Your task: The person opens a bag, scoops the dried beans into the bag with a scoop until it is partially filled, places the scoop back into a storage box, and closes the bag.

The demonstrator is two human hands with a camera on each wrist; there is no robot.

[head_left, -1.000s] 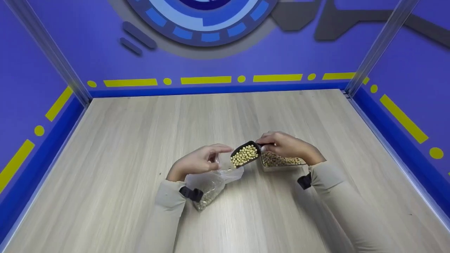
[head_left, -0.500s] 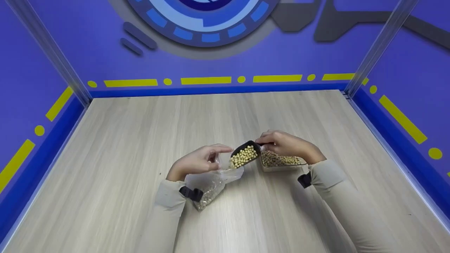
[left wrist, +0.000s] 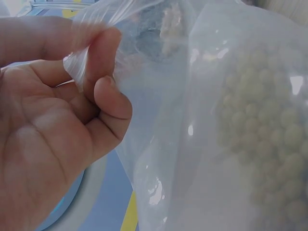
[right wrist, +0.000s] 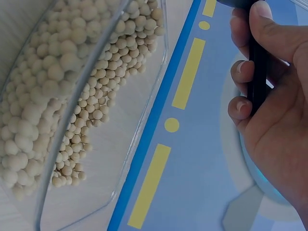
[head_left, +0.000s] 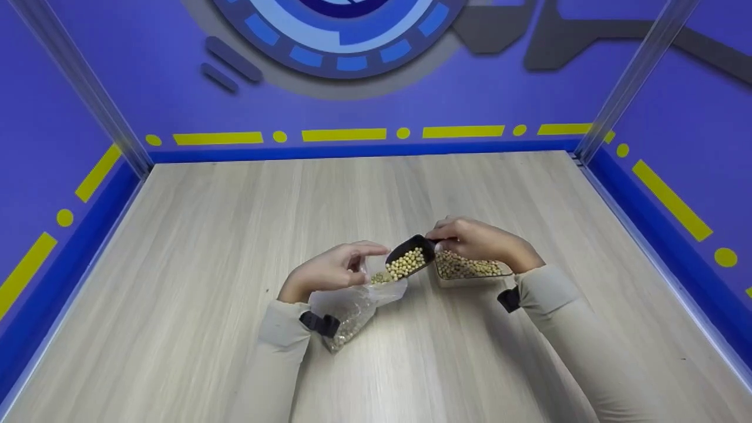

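Note:
My left hand (head_left: 330, 269) pinches the mouth of a clear plastic bag (head_left: 351, 306), as the left wrist view also shows at the gathered film. Round, pale yellow beans, like soybeans (left wrist: 264, 125), lie inside the bag. In my right hand (head_left: 479, 239) is a black scoop (head_left: 414, 244), its handle (right wrist: 258, 67) gripped in curled fingers in the right wrist view. The scoop tips left over the bag's mouth, and the beans (head_left: 405, 264) in it are gathered toward its lip. Some beans (head_left: 380, 277) show at the bag's opening.
Under my right hand stands a clear rectangular container (head_left: 473, 282) holding many of the same beans (right wrist: 103, 82). The wood-grain table (head_left: 364, 194) is bounded by blue walls (head_left: 352, 111) at the back and both sides.
Beans have slid out of the scoop, baring more of its black inside, and more beans now show at the bag's mouth. Both hands have stayed almost in place.

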